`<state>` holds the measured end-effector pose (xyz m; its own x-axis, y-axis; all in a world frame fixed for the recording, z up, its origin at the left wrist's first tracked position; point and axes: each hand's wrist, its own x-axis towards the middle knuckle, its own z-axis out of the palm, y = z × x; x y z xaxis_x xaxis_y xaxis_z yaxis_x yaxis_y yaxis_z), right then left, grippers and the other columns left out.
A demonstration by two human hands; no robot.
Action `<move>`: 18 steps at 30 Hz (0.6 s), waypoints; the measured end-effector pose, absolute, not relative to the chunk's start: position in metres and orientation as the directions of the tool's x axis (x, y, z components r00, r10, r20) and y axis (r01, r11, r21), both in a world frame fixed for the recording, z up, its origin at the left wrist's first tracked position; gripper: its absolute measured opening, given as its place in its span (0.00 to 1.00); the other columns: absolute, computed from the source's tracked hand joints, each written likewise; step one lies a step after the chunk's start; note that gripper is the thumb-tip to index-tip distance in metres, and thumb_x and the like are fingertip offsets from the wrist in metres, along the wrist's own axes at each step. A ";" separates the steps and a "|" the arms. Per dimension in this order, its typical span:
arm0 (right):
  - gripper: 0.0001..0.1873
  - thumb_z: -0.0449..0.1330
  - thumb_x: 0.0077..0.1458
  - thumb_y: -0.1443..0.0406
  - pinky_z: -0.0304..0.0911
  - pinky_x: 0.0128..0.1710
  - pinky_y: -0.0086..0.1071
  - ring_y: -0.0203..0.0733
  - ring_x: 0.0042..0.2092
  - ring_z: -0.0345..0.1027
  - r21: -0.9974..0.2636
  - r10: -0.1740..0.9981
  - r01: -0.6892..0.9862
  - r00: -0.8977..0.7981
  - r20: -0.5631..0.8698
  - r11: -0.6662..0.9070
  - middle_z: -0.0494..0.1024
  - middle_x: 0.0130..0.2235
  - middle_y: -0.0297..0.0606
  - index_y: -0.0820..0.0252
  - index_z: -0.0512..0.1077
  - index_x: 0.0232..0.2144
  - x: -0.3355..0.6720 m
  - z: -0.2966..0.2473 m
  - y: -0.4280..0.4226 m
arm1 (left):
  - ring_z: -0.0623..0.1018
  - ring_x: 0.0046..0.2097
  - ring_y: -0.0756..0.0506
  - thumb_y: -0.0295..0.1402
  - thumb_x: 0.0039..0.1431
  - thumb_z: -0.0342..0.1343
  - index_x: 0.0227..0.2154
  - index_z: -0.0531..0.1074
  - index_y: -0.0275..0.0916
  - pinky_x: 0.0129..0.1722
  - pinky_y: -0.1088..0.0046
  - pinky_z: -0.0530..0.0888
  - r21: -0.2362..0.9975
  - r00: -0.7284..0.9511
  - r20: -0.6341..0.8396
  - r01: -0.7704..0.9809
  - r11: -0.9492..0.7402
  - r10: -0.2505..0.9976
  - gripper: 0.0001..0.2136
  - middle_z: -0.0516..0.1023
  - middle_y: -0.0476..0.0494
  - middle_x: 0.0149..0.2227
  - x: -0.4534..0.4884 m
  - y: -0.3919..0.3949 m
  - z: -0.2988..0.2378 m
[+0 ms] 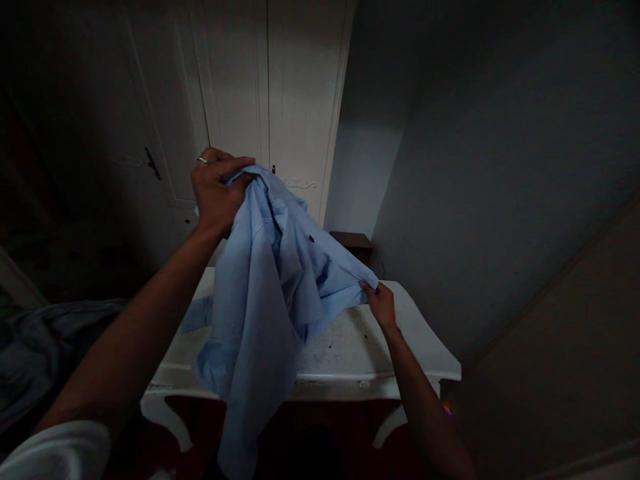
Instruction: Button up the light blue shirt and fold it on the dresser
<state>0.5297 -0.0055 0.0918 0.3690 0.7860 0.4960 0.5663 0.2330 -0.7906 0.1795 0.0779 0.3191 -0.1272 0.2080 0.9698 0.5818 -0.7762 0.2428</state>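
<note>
A light blue shirt (265, 293) hangs bunched in the air over a small white table (350, 347). My left hand (215, 187), with a ring on one finger, is raised and closed round the shirt's top. My right hand (381, 303) is lower, to the right, pinching an edge of the shirt above the tabletop. The shirt's lower part drapes over the table's front edge and past it.
White wardrobe doors (270, 100) stand behind the table. A small dark wooden stand (355, 241) sits in the corner by the grey wall (500, 167). Rumpled dark bedding (45, 347) lies to the left. The room is dim.
</note>
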 end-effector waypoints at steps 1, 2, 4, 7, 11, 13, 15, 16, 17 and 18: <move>0.23 0.56 0.52 0.50 0.67 0.38 0.39 0.50 0.36 0.72 -0.774 0.731 0.584 0.414 0.542 0.244 0.81 0.34 0.44 0.65 0.78 0.34 0.541 0.103 -0.004 | 0.74 0.41 0.47 0.35 0.55 0.63 0.40 0.79 0.42 0.47 0.66 0.72 0.265 -0.099 0.959 0.638 -0.723 0.264 0.10 0.75 0.48 0.37 0.167 0.082 0.315; 0.22 0.57 0.50 0.51 0.67 0.38 0.39 0.49 0.35 0.72 -0.754 0.666 0.598 0.450 0.595 0.270 0.81 0.32 0.43 0.65 0.78 0.33 0.553 0.116 -0.002 | 0.74 0.43 0.45 0.36 0.55 0.62 0.41 0.78 0.40 0.49 0.64 0.71 0.265 -0.024 0.937 0.696 -0.667 0.348 0.11 0.76 0.47 0.38 0.155 0.087 0.310; 0.19 0.58 0.49 0.54 0.66 0.38 0.38 0.47 0.35 0.71 -0.707 0.533 0.614 0.490 0.690 0.351 0.80 0.31 0.40 0.63 0.78 0.32 0.575 0.149 0.006 | 0.75 0.45 0.42 0.37 0.53 0.60 0.43 0.78 0.39 0.51 0.63 0.70 0.170 0.233 0.795 0.800 -0.575 0.560 0.15 0.77 0.44 0.41 0.136 0.092 0.298; 0.12 0.61 0.45 0.58 0.66 0.35 0.36 0.43 0.32 0.70 -0.658 0.330 0.627 0.569 0.753 0.417 0.77 0.28 0.34 0.61 0.76 0.28 0.598 0.209 0.020 | 0.76 0.49 0.41 0.34 0.50 0.58 0.47 0.75 0.40 0.51 0.66 0.71 -0.067 0.542 0.392 0.823 -0.564 0.743 0.19 0.77 0.43 0.47 0.125 0.094 0.272; 0.09 0.65 0.44 0.62 0.68 0.35 0.38 0.44 0.33 0.72 -0.539 0.196 0.680 0.518 0.833 0.496 0.77 0.29 0.34 0.59 0.76 0.30 0.591 0.281 0.022 | 0.78 0.47 0.39 0.30 0.52 0.51 0.44 0.76 0.42 0.45 0.65 0.73 -0.188 0.571 0.119 0.816 -0.547 0.812 0.17 0.79 0.40 0.45 0.130 0.091 0.232; 0.09 0.65 0.46 0.61 0.69 0.37 0.39 0.46 0.34 0.73 -0.449 0.205 0.770 0.400 0.893 0.453 0.78 0.31 0.36 0.59 0.77 0.32 0.576 0.304 0.016 | 0.79 0.45 0.37 0.30 0.50 0.52 0.41 0.76 0.41 0.43 0.63 0.73 -0.185 0.524 0.100 0.845 -0.501 0.846 0.15 0.80 0.37 0.43 0.128 0.095 0.220; 0.10 0.63 0.50 0.59 0.69 0.40 0.40 0.47 0.36 0.74 -0.347 0.251 0.862 0.266 0.931 0.370 0.79 0.33 0.38 0.59 0.78 0.33 0.564 0.316 0.012 | 0.79 0.42 0.35 0.31 0.48 0.56 0.35 0.77 0.39 0.42 0.60 0.74 -0.085 0.422 0.191 0.907 -0.413 0.886 0.10 0.81 0.36 0.38 0.118 0.105 0.216; 0.12 0.62 0.51 0.58 0.68 0.41 0.40 0.47 0.37 0.74 -0.299 0.295 0.897 0.204 0.934 0.325 0.80 0.34 0.39 0.59 0.78 0.34 0.561 0.318 0.013 | 0.79 0.40 0.34 0.32 0.47 0.57 0.31 0.77 0.38 0.42 0.58 0.74 -0.007 0.351 0.255 0.933 -0.361 0.901 0.08 0.81 0.35 0.35 0.109 0.112 0.217; 0.13 0.61 0.52 0.57 0.68 0.42 0.40 0.47 0.37 0.74 -0.257 0.361 0.924 0.146 0.921 0.282 0.80 0.35 0.40 0.60 0.78 0.35 0.559 0.318 0.016 | 0.79 0.38 0.35 0.33 0.46 0.59 0.26 0.76 0.37 0.41 0.57 0.74 0.092 0.268 0.328 0.945 -0.313 0.906 0.06 0.80 0.36 0.31 0.098 0.120 0.219; 0.15 0.61 0.53 0.56 0.68 0.41 0.40 0.48 0.38 0.74 -0.223 0.443 0.944 0.097 0.891 0.243 0.81 0.35 0.42 0.60 0.78 0.35 0.559 0.315 0.021 | 0.79 0.36 0.36 0.34 0.46 0.60 0.23 0.74 0.36 0.41 0.57 0.74 0.162 0.207 0.379 0.945 -0.285 0.902 0.06 0.78 0.38 0.27 0.086 0.129 0.221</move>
<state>0.5594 0.0208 0.3150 0.0966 0.4431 0.8913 0.9440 0.2430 -0.2231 0.0865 0.1289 0.2211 0.2070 0.9018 0.3794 0.9447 -0.2851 0.1622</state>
